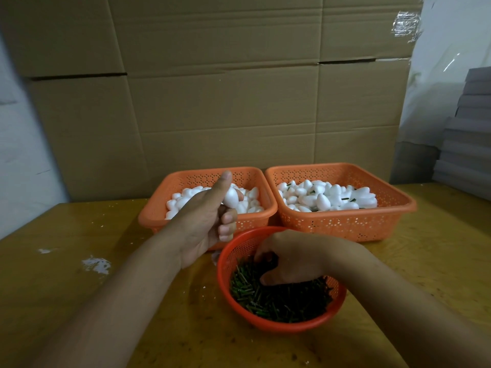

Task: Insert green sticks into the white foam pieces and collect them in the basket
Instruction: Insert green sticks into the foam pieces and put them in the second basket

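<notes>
Foam piece (230,197) gripped in left hand (202,221), held up ready. Right hand (289,257) fingers curled into bowl (225,264), sticks (287,301) being picked; grip unclear.

right hand (289,257) fingertips buried among sticks (281,301)

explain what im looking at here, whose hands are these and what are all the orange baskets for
This is one picture from a camera worn on a person's head, looking down at their own bare hands. The left hand holds a white foam piece. The right hand reaches into a round red basket of green sticks, fingers curled among them. On the wooden table behind stand two orange baskets: the left basket holds plain foam pieces, the right basket holds pieces with sticks showing.
</notes>
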A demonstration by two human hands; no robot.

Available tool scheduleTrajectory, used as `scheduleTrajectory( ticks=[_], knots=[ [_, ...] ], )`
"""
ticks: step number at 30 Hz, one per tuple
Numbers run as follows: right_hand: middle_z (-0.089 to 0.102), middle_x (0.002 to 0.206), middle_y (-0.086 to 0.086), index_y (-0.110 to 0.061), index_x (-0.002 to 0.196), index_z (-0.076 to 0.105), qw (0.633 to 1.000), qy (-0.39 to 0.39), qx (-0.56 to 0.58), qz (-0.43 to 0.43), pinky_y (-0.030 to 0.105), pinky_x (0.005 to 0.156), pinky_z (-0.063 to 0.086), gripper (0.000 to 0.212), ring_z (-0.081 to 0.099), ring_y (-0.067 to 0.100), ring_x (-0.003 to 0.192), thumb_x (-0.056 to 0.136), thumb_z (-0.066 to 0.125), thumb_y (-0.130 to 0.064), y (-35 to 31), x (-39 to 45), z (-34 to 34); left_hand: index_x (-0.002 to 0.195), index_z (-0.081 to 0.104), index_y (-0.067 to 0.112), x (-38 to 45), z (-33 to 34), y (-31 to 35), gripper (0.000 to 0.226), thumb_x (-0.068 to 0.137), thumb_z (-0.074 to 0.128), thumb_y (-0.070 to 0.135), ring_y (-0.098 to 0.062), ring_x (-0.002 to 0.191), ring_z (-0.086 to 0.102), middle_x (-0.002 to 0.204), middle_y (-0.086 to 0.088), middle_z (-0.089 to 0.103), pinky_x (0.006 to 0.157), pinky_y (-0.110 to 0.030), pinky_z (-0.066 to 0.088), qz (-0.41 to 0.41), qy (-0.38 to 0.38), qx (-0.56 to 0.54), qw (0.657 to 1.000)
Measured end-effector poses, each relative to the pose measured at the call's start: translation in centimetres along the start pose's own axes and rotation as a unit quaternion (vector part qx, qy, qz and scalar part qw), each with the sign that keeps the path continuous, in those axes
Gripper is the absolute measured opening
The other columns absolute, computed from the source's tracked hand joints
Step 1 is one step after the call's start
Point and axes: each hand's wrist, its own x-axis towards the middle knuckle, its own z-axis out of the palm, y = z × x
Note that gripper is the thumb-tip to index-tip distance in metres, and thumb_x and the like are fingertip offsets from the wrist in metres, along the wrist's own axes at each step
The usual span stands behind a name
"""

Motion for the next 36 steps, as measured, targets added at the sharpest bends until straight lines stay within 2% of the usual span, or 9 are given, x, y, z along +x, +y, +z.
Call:
scheduleTrajectory(
  ticks=[6,9,13,16,19,23,28,30,36],
  knots=[
    [0.059,0.128,-0.007,-0.030,0.134,0.057,1.000,0.001,0.005,-0.001,0.026,0.082,0.042,0.047,0.056,0.013,0.111,0.089,0.067,-0.045,-0.04,0.14,0.01,0.064,0.058,0.029,0.11,-0.32,-0.50,0.033,0.083,0.075,0.051,-0.011,0.053,0.052,0.064,0.001,0.056,0.050,-0.023,0.047,0.005,-0.019,0.006,1.000],
    [0.058,0.128,-0.007,-0.030,0.134,0.057,1.000,0.004,0.001,-0.004,0.025,0.079,0.039,0.048,0.056,0.013,0.112,0.090,0.067,-0.044,0.04,0.12,0.05,0.089,0.062,0.020,0.29,-0.41,-0.47,0.020,0.083,0.072,0.037,-0.012,0.058,0.057,0.073,-0.004,0.063,0.053,-0.025,0.049,0.008,-0.014,-0.013,1.000],
    [0.057,0.130,-0.007,-0.031,0.135,0.056,1.000,0.005,0.002,-0.003,0.026,0.082,0.041,0.048,0.055,0.014,0.113,0.090,0.067,-0.044,0.07,0.12,0.07,0.114,0.062,0.014,0.18,-0.56,-0.45,0.034,0.085,0.073,0.028,-0.015,0.065,0.065,0.092,-0.008,0.074,0.055,-0.026,0.052,0.016,-0.007,-0.035,0.999],
    [0.058,0.129,-0.007,-0.031,0.135,0.056,1.000,0.005,0.004,-0.003,0.026,0.082,0.041,0.048,0.056,0.014,0.113,0.090,0.067,-0.044,0.08,0.12,0.08,0.113,0.061,0.014,0.07,-0.63,-0.60,0.039,0.082,0.077,0.033,-0.013,0.068,0.065,0.095,-0.005,0.074,0.058,-0.025,0.053,0.027,-0.006,-0.025,0.999],
    [0.058,0.128,-0.007,-0.031,0.134,0.056,1.000,0.005,0.004,-0.001,0.026,0.082,0.042,0.048,0.056,0.013,0.112,0.089,0.067,-0.045,0.09,0.14,0.10,0.105,0.069,0.020,0.19,-0.54,-0.70,0.035,0.077,0.079,0.038,-0.010,0.064,0.061,0.084,-0.001,0.069,0.058,-0.024,0.053,0.034,-0.009,-0.023,0.999],
    [0.058,0.129,-0.007,-0.032,0.135,0.056,1.000,0.003,0.005,0.003,0.028,0.084,0.044,0.049,0.056,0.014,0.113,0.089,0.067,-0.045,0.11,0.17,0.10,0.115,0.067,0.015,0.22,-0.35,-0.74,0.048,0.077,0.077,0.043,-0.006,0.059,0.053,0.071,0.005,0.058,0.055,-0.021,0.049,0.040,-0.003,-0.013,0.999],
    [0.056,0.131,-0.008,-0.033,0.135,0.056,1.000,0.002,0.004,0.005,0.026,0.081,0.039,0.049,0.054,0.013,0.114,0.089,0.067,-0.045,0.06,0.15,0.04,0.101,0.065,0.016,0.50,-0.17,-0.94,0.019,0.093,0.069,0.032,-0.005,0.050,0.044,0.058,0.007,0.051,0.048,-0.019,0.042,0.089,0.074,0.122,0.986],
    [0.056,0.132,-0.007,-0.033,0.135,0.056,1.000,0.005,0.001,0.003,0.025,0.082,0.038,0.049,0.054,0.014,0.116,0.089,0.067,-0.045,0.03,0.17,0.01,0.096,0.061,0.016,0.61,-0.25,-0.96,0.019,0.092,0.071,0.033,-0.005,0.047,0.046,0.056,0.007,0.054,0.047,-0.018,0.042,0.118,0.103,0.156,0.975],
    [0.056,0.131,-0.007,-0.034,0.134,0.055,1.000,0.002,0.001,0.005,0.027,0.083,0.041,0.048,0.054,0.014,0.114,0.089,0.067,-0.046,-0.02,0.07,-0.04,0.104,0.051,0.015,0.41,0.04,-0.56,0.045,0.081,0.070,0.049,-0.016,0.067,0.073,0.086,-0.003,0.078,0.053,-0.019,0.051,0.152,0.118,0.145,0.970]
  ],
)
